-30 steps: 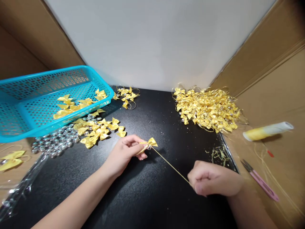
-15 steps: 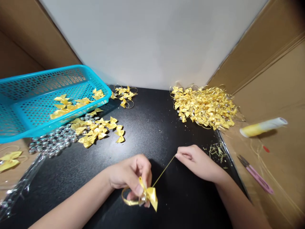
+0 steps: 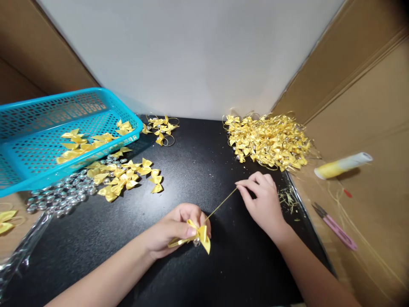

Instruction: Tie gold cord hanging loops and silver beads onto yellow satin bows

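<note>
Between thumb and fingers, my left hand (image 3: 179, 230) pinches a yellow ribbon bow (image 3: 204, 238) with a silvery bead (image 3: 196, 242) at its middle and a gold loop trailing to the left. From the bow a thin yellow thread (image 3: 222, 204) runs taut, up and to the right. Its far end sits in the fingertips of my right hand (image 3: 260, 200), with thumb and forefinger pressed together. Both hands are above the black tabletop (image 3: 191, 170).
A blue basket (image 3: 32, 181) holding bows stands at left, beside silver beads (image 3: 67, 194) and loose bows (image 3: 124, 177). A heap of looped bows (image 3: 268, 143) lies back right. Pink thread snips (image 3: 335, 228), a thread spool (image 3: 343, 165) and thread clippings (image 3: 289, 198) are at right.
My left hand has lifted the bow slightly and turned it. My right hand has moved up, with its fingers spreading more, and the thread still stretches between both hands.
</note>
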Demonstrator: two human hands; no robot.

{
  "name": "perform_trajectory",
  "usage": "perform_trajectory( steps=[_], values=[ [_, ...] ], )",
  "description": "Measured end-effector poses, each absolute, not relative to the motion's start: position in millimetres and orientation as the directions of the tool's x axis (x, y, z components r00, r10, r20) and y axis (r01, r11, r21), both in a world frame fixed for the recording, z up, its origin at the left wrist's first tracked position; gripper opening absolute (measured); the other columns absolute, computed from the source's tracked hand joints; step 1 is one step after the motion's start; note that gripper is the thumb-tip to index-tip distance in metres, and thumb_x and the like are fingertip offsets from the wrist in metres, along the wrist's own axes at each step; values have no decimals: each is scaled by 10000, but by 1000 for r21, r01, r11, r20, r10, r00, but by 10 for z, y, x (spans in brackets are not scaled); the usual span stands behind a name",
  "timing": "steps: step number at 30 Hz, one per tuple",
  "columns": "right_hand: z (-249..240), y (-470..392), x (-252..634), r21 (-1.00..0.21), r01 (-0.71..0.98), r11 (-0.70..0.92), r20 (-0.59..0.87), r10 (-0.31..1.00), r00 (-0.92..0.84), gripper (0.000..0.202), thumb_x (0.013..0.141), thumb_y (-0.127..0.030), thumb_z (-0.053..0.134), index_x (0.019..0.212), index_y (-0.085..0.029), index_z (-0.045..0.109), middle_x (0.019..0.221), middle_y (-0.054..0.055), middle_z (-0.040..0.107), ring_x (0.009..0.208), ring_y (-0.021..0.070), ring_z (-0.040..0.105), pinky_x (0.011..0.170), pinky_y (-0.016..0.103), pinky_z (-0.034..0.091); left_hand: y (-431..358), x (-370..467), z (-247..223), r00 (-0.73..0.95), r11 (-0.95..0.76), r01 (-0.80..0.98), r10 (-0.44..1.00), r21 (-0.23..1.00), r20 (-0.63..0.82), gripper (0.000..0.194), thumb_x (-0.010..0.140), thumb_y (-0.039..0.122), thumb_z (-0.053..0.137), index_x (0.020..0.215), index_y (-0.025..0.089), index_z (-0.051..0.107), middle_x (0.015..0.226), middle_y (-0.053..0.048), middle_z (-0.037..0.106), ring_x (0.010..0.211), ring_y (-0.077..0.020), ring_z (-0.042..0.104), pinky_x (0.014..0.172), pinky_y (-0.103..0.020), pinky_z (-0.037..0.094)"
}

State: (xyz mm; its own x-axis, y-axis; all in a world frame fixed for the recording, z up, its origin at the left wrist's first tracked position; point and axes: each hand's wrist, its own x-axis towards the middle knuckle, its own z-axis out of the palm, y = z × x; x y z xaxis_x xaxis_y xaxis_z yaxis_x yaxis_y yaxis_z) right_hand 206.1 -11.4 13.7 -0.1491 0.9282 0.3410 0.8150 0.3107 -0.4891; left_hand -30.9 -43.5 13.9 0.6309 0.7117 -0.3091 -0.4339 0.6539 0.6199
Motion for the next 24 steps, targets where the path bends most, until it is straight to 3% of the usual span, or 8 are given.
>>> perform_trajectory(
  steps=[3, 5, 7, 10, 14, 18, 24],
  values=[
    [130, -89, 2109, -775, 629, 61, 116, 992, 47, 176, 858, -346, 611, 832, -208, 718, 606, 11, 603, 565, 161, 538, 617, 323, 438, -408, -314, 174, 564, 625, -433, 750, 650, -345, 315, 516, 334, 900, 528, 174, 628, 527, 7, 575, 546, -125, 511, 552, -242, 352],
    [146, -65, 2120, -935, 334, -117, -84, 990, 112, 220, 804, -400, 670, 818, -182, 696, 623, 19, 661, 561, 163, 620, 626, 320, 500, -398, -308, 194, 535, 626, -402, 753, 668, -383, 313, 508, 330, 902, 525, 166, 637, 519, 9, 576, 531, -116, 498, 525, -232, 322],
    [173, -38, 2124, -979, 11, -204, -201, 972, 122, 230, 731, -384, 741, 817, -179, 683, 761, 50, 739, 714, 191, 710, 734, 335, 553, -393, -296, 204, 500, 628, -371, 756, 684, -423, 324, 493, 337, 907, 520, 159, 637, 524, 10, 589, 519, -106, 489, 521, -228, 313],
    [200, -2, 2145, -936, -305, -179, -235, 959, 156, 208, 707, -326, 765, 843, -190, 686, 925, 57, 769, 909, 194, 727, 863, 330, 560, -390, -280, 200, 446, 625, -351, 766, 697, -462, 327, 486, 345, 906, 522, 155, 643, 547, 8, 617, 525, -96, 488, 543, -225, 321],
    [169, 35, 2203, -880, -465, -99, -228, 946, 232, 175, 754, -330, 757, 845, -203, 678, 917, 31, 767, 942, 170, 723, 896, 306, 571, -379, -282, 174, 417, 621, -334, 772, 709, -480, 299, 541, 351, 879, 532, 155, 653, 557, 0, 625, 555, -105, 496, 584, -231, 342],
    [156, 84, 2236, -826, -554, -108, -296, 918, 263, 141, 749, -228, 785, 802, -220, 655, 841, -21, 749, 854, 110, 722, 839, 234, 591, -366, -290, 153, 394, 625, -308, 770, 717, -502, 294, 557, 362, 870, 559, 146, 671, 587, -17, 645, 590, -118, 516, 624, -236, 366],
    [272, 129, 2305, -686, -701, -194, -440, 878, 189, 160, 867, -83, 638, 766, -206, 653, 748, -58, 705, 629, 27, 662, 714, 132, 587, -354, -270, 180, 371, 643, -307, 760, 702, -534, 311, 531, 364, 886, 560, 140, 670, 583, -10, 646, 585, -101, 501, 616, -214, 362]
  ],
)
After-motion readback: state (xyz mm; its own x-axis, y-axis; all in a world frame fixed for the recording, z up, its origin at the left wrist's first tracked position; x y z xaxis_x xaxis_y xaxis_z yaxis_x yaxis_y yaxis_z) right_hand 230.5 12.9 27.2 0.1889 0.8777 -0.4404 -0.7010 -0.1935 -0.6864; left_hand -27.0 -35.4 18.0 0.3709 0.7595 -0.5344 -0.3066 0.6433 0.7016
